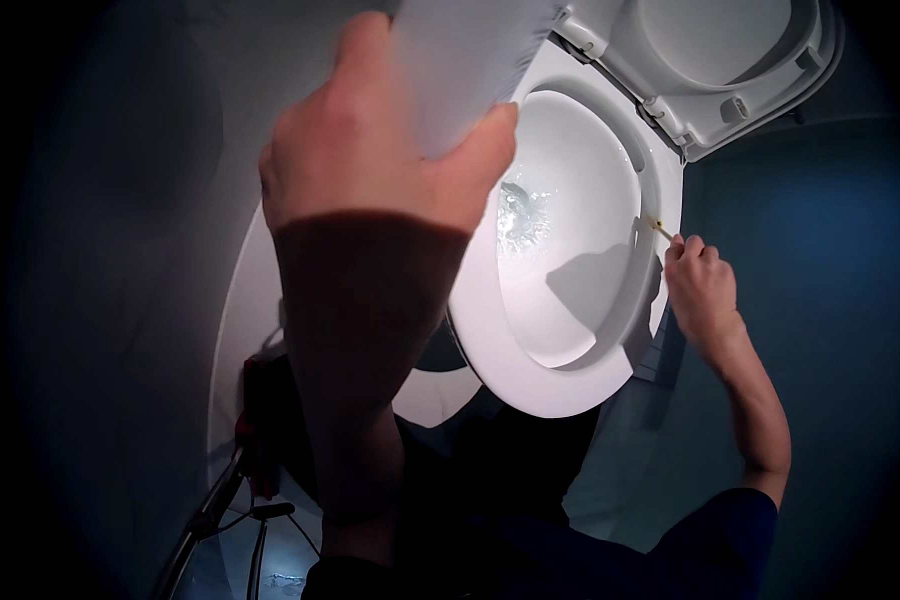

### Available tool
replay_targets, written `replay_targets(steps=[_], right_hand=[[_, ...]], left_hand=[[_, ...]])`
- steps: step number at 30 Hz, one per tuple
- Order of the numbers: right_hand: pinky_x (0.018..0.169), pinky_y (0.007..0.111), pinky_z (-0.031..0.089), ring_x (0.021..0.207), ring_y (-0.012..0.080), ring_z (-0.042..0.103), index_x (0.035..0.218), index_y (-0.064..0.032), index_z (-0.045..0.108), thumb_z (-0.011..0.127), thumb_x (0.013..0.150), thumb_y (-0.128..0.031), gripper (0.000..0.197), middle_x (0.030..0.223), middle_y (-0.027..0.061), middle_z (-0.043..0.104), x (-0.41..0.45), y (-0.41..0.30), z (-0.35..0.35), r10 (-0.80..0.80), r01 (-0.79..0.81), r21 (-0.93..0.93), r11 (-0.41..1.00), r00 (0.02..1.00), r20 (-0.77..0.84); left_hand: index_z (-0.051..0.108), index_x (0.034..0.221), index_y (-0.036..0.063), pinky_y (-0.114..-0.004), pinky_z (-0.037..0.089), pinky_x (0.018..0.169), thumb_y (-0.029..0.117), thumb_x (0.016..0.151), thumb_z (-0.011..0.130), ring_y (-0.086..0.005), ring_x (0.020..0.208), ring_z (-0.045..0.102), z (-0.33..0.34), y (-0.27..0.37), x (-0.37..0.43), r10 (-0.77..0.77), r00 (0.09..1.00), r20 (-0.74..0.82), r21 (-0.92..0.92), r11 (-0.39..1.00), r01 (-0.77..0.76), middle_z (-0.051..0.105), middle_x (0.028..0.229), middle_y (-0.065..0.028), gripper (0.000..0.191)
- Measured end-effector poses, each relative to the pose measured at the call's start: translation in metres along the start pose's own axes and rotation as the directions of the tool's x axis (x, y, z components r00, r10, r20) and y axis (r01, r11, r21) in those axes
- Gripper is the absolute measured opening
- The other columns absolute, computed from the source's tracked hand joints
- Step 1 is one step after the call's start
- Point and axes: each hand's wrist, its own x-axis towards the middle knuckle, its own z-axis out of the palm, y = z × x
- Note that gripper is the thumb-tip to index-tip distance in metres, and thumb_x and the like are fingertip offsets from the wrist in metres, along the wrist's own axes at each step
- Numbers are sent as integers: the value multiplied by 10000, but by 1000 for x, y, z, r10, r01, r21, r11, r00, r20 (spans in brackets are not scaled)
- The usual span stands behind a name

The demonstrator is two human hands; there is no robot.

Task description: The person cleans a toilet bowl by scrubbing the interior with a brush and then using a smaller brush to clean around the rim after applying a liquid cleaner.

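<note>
My left hand (375, 142) is raised close to the camera and gripped around a whitish, flat-looking object (469, 64) with dark marks along its right edge. That object is blurred and cut off by the top of the view, so its kind is unclear. Below my left forearm and to its right is a white toilet bowl (547, 394), with rippled water (521, 217) inside. My right hand (701, 281) pinches a thin yellowish stick (664, 231) at the bowl's right side. The stick's tip is at the inner rim; whether it touches cannot be told.
The toilet's seat and lid (720, 112) are raised at the upper right. A metal pole (187, 551) with red and black parts stands at lower left, near a black handle (272, 511) on thin wires. A grey wall (135, 247) runs along the left.
</note>
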Motion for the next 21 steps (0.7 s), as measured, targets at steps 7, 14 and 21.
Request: replay_targets(steps=[7, 14, 21], right_hand=[[597, 341, 540, 685, 256, 636, 1083, 83, 563, 561, 764, -18, 335, 849, 157, 582, -9, 9, -44, -2, -50, 319, 946, 987, 161], [637, 301, 555, 711, 273, 625, 1049, 109, 564, 574, 746, 11, 318, 839, 183, 577, 11, -10, -6, -14, -2, 128, 992, 992, 124], [687, 327, 546, 770, 267, 639, 906, 65, 638, 568, 706, 27, 215, 789, 167, 625, 15, 4, -33, -265, 190, 271, 944, 924, 277]], left_hand=[[570, 988, -53, -357, 547, 708, 182, 761, 703, -303, 786, 682, -4, 0, 7, -84, 993, 86, -163, 982, 97, 663, 893, -235, 353], [570, 998, -49, -384, 551, 715, 208, 754, 712, -332, 785, 679, 10, -41, 9, 3, 1000, -7, 104, 995, -3, 662, 901, -235, 382], [566, 1007, -50, -386, 550, 713, 216, 756, 711, -337, 793, 677, 17, -35, 8, 22, 1000, 9, 150, 988, -23, 660, 901, -241, 393]])
